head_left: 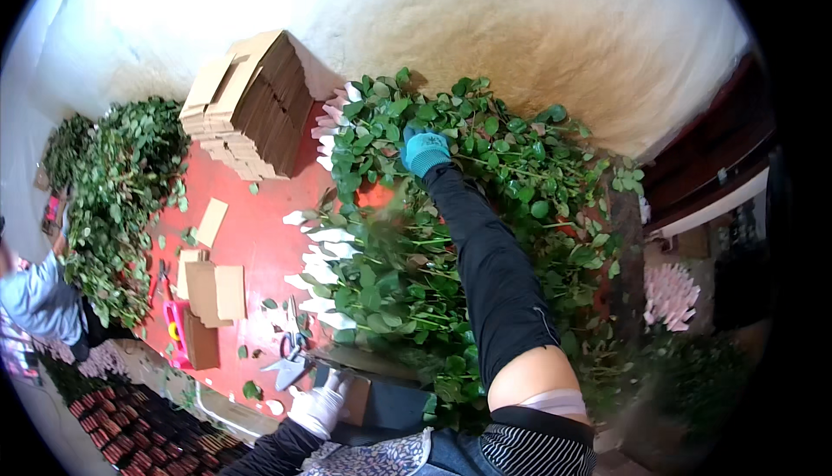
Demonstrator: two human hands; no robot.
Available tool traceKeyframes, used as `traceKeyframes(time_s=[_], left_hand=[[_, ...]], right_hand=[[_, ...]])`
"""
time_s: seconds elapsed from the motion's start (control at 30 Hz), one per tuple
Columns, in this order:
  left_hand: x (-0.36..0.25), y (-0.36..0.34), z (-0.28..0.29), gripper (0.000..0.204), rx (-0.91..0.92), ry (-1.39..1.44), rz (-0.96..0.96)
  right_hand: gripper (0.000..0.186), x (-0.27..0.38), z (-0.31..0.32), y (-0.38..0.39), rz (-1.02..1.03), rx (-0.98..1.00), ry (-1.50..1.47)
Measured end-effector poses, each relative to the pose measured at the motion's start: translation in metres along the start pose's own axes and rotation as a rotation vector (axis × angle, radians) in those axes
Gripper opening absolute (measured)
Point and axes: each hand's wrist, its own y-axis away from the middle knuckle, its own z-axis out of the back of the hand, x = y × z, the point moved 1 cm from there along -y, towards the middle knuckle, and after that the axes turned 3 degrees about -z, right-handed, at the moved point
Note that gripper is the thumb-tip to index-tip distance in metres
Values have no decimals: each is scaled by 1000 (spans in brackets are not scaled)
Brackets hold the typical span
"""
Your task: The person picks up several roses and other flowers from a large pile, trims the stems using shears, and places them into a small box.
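My right hand (424,150), in a teal glove, reaches into the upper rows of leafy rose stems (511,164); its fingers are bent, their tips and hold hidden. My left hand (316,405), in a white glove, is low in the middle, fingers curled at a brown cardboard piece (355,402) over a dark board (390,411). Grey-bladed scissors (290,363) lie just above it. Bunches with white wrapped heads (329,238) and pink wrapped heads (332,116) point left, their stems running right. Part of the lower foliage is blurred.
A red table (260,224) bears a cardboard stack (243,103), loose card (217,294), a pink tool (178,337), red-handled shears (160,277) and more foliage (130,198). A co-worker in light blue (35,298) is at left. Pink bunches (667,294) sit lower right, beyond the edge.
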Motion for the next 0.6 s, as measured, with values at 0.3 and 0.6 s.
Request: traceKeyframes(time_s=[0.3,0.6], left_hand=[[-8,-1,-5,78,-10,-48,7],[-9,3,4,79,-13,-87,19]], right_hand=[[23,34,-46,116,364,162,181],[21,13,17,105,326,-170,28]])
